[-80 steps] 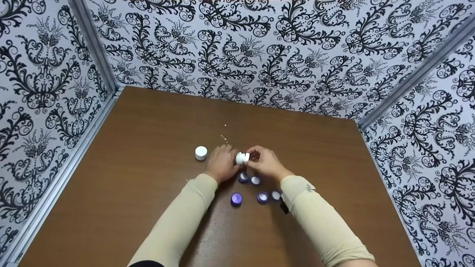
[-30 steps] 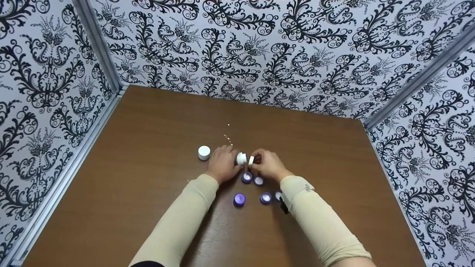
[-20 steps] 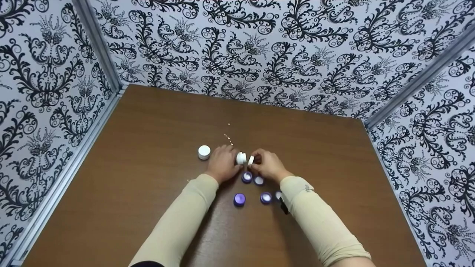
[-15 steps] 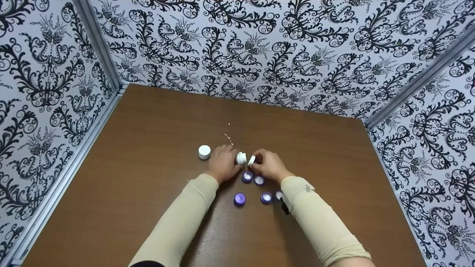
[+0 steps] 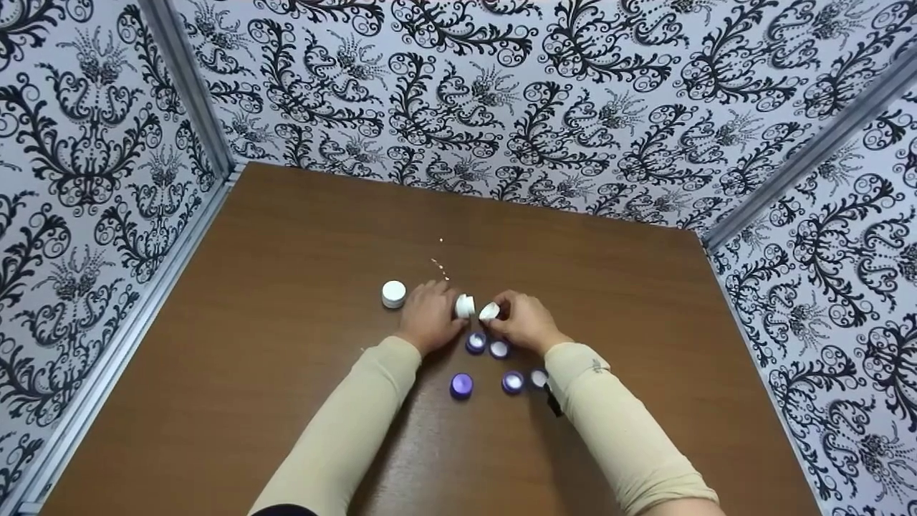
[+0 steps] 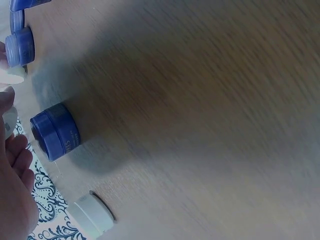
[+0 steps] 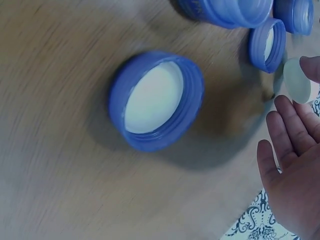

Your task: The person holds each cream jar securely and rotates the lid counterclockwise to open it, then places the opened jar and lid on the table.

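In the head view my left hand (image 5: pixel 430 315) holds a small white jar (image 5: pixel 464 306) tipped on its side, its mouth facing right. Just right of it, my right hand (image 5: pixel 526 320) pinches a round white lid (image 5: pixel 489 312) between thumb and fingers, a small gap from the jar. The right wrist view shows the lid (image 7: pixel 297 80) at the fingertips, the other fingers extended. Closer to me stand two open purple jars (image 5: pixel 476 342), each with a purple lid (image 5: pixel 499 348) lying beside it, inner side up.
A capped purple jar (image 5: pixel 462 385) stands nearer to me, between the forearms. Left of my left hand stands a capped white jar (image 5: pixel 393 294). Small bright specks (image 5: pixel 440 269) dot the brown table (image 5: pixel 322 236) beyond the hands. Patterned walls (image 5: pixel 466 107) enclose the table.
The white lid was against the white jar at first; my right hand has drawn it off to the right. In the last half second it has turned so that more of its round face shows.
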